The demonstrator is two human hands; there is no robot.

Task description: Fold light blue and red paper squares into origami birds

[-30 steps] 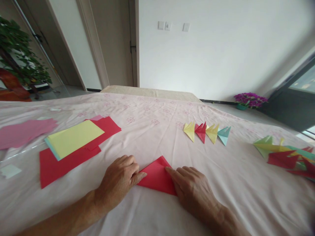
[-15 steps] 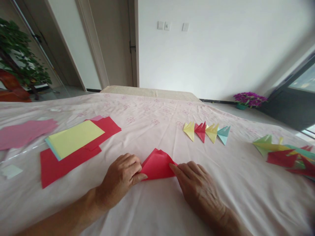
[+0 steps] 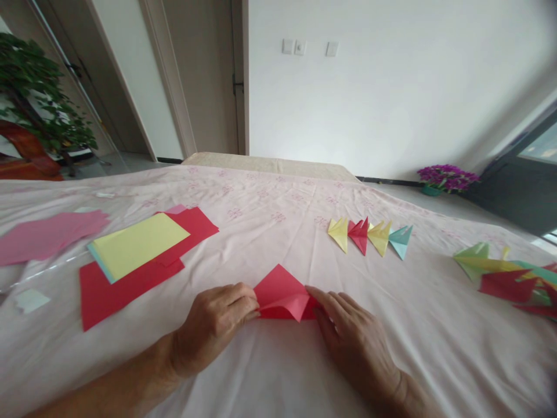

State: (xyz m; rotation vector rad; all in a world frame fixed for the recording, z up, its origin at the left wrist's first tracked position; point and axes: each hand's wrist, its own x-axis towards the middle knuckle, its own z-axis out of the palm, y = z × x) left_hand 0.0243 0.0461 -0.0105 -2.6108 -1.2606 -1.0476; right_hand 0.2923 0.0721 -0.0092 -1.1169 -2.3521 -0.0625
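A partly folded sheet of red paper point(image 3: 281, 284) lies on the cloth in front of me, one point toward the far side and a loose flap lifting toward me. My left hand point(image 3: 224, 310) pinches its left corner between thumb and fingers. At the right corner, my right hand point(image 3: 348, 325) grips the paper, fingers on top and thumb at the near edge. Both hands hide the paper's outer corners. Beyond my right hand stands a row of folded paper pieces, with a yellow one point(image 3: 338, 234), a red one point(image 3: 358, 235) and a blue-green one point(image 3: 400, 239).
To the left lie yellow sheets point(image 3: 139, 244) over red sheets point(image 3: 126, 296), with a pink stack point(image 3: 47, 235) beyond and a small white scrap point(image 3: 32, 301). A heap of folded coloured paper point(image 3: 507, 284) sits at the far right. The patterned tablecloth point(image 3: 261, 377) is wrinkled.
The near layer of the red paper has come down toward me, so a flap now hangs over the lower edge. Both hands stay at the corners, and the view has shifted slightly.
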